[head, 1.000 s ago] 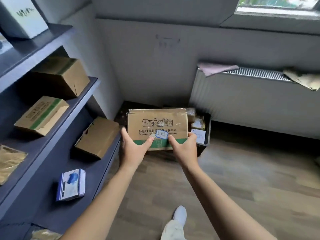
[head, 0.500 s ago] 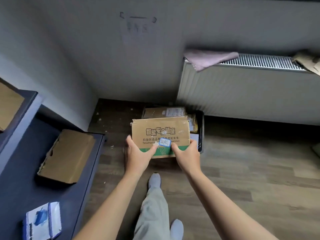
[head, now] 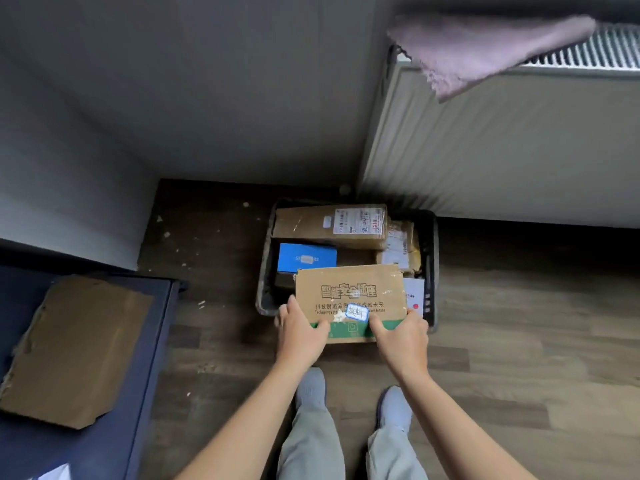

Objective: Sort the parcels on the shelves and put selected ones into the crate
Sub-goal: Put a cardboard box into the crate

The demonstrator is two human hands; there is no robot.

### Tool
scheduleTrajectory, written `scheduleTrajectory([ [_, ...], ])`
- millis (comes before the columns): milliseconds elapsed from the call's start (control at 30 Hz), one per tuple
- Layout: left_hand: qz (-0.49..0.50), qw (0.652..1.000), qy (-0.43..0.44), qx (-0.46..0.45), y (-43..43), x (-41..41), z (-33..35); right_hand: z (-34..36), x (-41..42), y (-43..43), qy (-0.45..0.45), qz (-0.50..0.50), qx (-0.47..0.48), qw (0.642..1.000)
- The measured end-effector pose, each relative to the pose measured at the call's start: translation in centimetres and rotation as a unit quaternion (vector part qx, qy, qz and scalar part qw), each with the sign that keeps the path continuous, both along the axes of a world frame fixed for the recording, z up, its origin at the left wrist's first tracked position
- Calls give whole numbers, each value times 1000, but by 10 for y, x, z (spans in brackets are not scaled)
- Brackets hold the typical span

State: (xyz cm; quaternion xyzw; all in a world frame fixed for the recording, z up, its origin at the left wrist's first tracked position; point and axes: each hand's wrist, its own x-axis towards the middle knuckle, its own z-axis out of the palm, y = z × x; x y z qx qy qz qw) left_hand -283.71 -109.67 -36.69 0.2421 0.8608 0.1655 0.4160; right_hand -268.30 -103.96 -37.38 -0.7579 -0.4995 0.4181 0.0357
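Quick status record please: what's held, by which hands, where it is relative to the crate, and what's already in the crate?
held: green-striped cardboard box
hands: left hand and right hand grip its near edge, thumbs on top
placement: over the near end of the crate; resting or not, cannot tell
crate contents: long labelled parcel at far end, blue box, taped parcel at right
shelf: torn brown box, left

Grey walls point(head: 207, 98) meeting in a corner. Wood-plank floor point(head: 519, 341), darker and flecked by the wall. Pale ribbed radiator point(head: 502, 150) at right, pinkish cloth point(head: 485, 46) draped over it. Dark blue shelf point(head: 69, 452) at left.
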Motion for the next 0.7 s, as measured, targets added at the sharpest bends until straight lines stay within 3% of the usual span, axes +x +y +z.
scheduleTrajectory([
  [367,13,999,-41,-27,40,-16,-127,-134,-12,44,-36,69,-46,996],
  [700,-18,999,-9,-45,47,-30,-179,-191,-24,50,-70,106,-69,989],
])
